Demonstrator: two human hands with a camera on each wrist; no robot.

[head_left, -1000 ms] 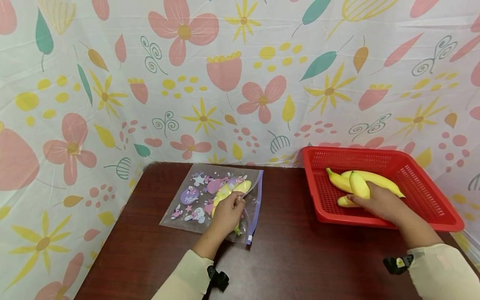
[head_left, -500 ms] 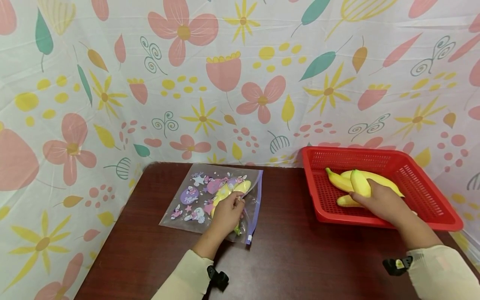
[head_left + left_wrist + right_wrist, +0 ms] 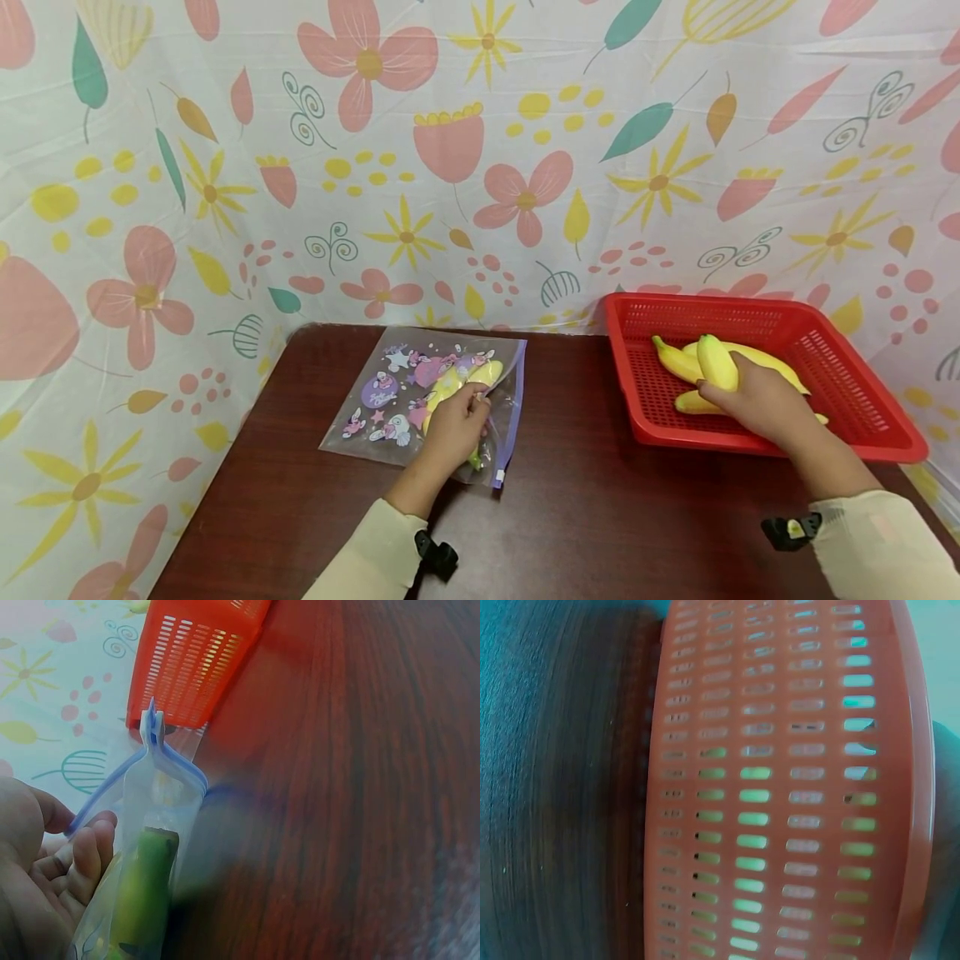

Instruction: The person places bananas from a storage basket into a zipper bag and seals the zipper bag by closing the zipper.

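You're in a makeshift corner, most like a small recording booth! White sheeting (image 3: 480, 179) printed with flowers and leaves runs across the back and down your left, creases showing, the two sides meeting at an angle. Close up against it, your dark wood-grain table (image 3: 585, 517)! And a black device (image 3: 787, 533) at each cuff (image 3: 847, 512) adds to the staged feel. The red basket (image 3: 697, 437) and printed zip bag (image 3: 397, 392) are household goods, yet whether home, shop or office surrounds you, the views can't tell!
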